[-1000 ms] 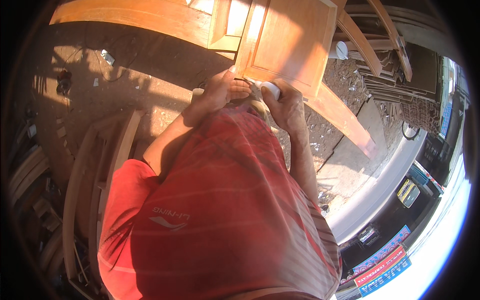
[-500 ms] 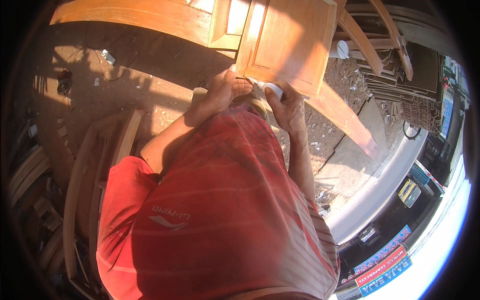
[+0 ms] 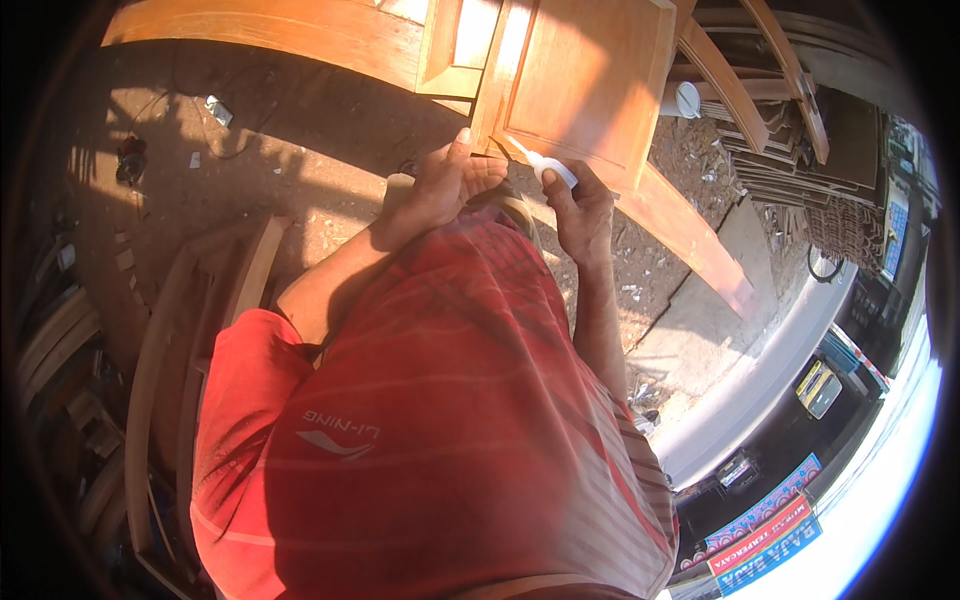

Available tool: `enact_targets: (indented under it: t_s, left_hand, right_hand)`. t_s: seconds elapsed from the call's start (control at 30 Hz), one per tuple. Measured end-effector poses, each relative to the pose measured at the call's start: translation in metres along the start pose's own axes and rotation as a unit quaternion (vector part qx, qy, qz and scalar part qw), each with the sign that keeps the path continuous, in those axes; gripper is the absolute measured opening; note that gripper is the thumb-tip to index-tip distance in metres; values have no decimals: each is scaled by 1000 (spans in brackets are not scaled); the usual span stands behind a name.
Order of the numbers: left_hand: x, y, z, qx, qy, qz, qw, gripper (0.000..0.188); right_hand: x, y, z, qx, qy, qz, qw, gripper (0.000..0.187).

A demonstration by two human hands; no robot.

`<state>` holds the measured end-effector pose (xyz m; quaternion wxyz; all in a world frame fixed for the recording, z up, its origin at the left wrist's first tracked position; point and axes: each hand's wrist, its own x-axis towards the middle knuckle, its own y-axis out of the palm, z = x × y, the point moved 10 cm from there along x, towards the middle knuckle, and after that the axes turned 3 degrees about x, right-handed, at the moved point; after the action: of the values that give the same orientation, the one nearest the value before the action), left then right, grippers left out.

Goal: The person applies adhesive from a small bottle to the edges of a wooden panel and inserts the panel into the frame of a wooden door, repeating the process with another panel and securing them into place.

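My right hand [image 3: 583, 212] is closed round a small white squeeze bottle [image 3: 552, 170] with a long thin nozzle. The nozzle slants up and left across the lower edge of a reddish-brown wooden panel [image 3: 580, 85]; whether its tip touches the wood, I cannot tell. My left hand [image 3: 445, 188] is at the panel's lower left corner, thumb raised and fingers stretched out, with nothing visible in it. A dark gap or split shows at that corner, between the left fingers and the nozzle.
A long curved wooden board [image 3: 270, 35] extends to the far left. Another plank [image 3: 690, 235] slopes down on the right. Stacked thin sheets [image 3: 800, 175] stand at the far right, near a white container [image 3: 685, 100]. Wooden frames [image 3: 160, 370] lie left of my body.
My right hand has drawn slightly right and down with the bottle. More of the nozzle shows now, pointing up and left. The left hand has barely moved.
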<state>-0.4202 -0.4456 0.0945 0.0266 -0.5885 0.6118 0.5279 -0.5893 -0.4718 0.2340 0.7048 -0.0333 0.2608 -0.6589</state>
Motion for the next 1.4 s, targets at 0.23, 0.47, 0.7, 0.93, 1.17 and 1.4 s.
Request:
enact_targets:
  t_s: [0.23,0.47,0.7,0.93,1.17,1.4]
  left_hand:
    - [-5,5,-1,-1,-18,-17,1000,64]
    - [6,6,10,-69,-24,25,997,68]
    - [4,2,4,-43,8,2,999,68]
    - [6,-3,-1,-44,20,-22,999,62]
    - [2,-1,-8,-35,16,-38,999,61]
    - [2,1,-16,-22,33,-27,999,56]
  right_hand:
    - [10,-3,-22,188,-2,-60,980,31]
    - [20,-2,-42,222,13,-56,973,36]
    - [19,-1,-40,211,23,-38,977,36]
    - [18,0,-35,222,34,-34,974,36]
    - [18,3,-40,243,36,-16,969,35]
    - [19,6,-41,254,31,-6,967,35]
